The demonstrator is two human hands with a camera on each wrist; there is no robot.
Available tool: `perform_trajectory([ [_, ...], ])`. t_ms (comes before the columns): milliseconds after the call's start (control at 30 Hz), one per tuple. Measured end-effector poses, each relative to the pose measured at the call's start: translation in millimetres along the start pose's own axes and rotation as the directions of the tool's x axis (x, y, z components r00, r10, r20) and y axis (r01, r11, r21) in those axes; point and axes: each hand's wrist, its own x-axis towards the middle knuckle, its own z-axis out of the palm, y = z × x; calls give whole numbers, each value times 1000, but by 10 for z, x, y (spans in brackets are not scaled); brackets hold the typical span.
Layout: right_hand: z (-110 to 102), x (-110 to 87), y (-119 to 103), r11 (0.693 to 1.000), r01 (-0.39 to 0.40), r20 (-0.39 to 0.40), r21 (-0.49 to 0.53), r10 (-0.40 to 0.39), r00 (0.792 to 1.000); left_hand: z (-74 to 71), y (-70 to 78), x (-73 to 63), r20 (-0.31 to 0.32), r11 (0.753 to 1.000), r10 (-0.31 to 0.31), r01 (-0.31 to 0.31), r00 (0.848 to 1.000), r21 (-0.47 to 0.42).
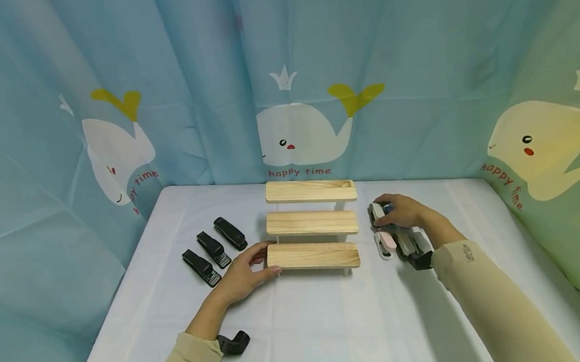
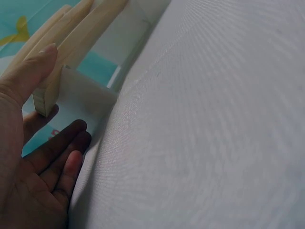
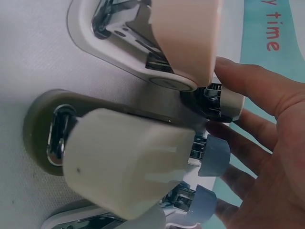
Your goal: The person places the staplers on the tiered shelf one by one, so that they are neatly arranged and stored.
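Observation:
A three-tier wooden stand (image 1: 313,256) stands mid-table on pale supports. My left hand (image 1: 243,273) grips the left end of its lowest board (image 2: 45,100), thumb along one face and forefinger under the other; the remaining fingers lie loosely bent beside a support. My right hand (image 1: 400,211) is over a cluster of small staplers right of the stand. Its thumb and forefinger pinch a stapler with a cream cap (image 3: 232,103) at the far left of the cluster. Nearer lie a pink stapler (image 1: 387,242) and a beige-topped green stapler (image 3: 126,160); blue-capped staplers (image 3: 214,155) sit under the fingers.
Three black oblong things (image 1: 213,249) lie in a slanting row left of the stand. A white cloth covers the table (image 1: 301,328). Behind it hangs a blue curtain (image 1: 204,125) printed with whales. Black wrist cameras (image 1: 234,343) are strapped to both wrists.

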Motion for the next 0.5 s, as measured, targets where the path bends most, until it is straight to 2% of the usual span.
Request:
perform_trajectory([
  [500, 30, -45, -41, 1000, -6, -49, -8, 5, 999, 1, 7, -13, -1, 1000, -8, 8, 1000, 16],
])
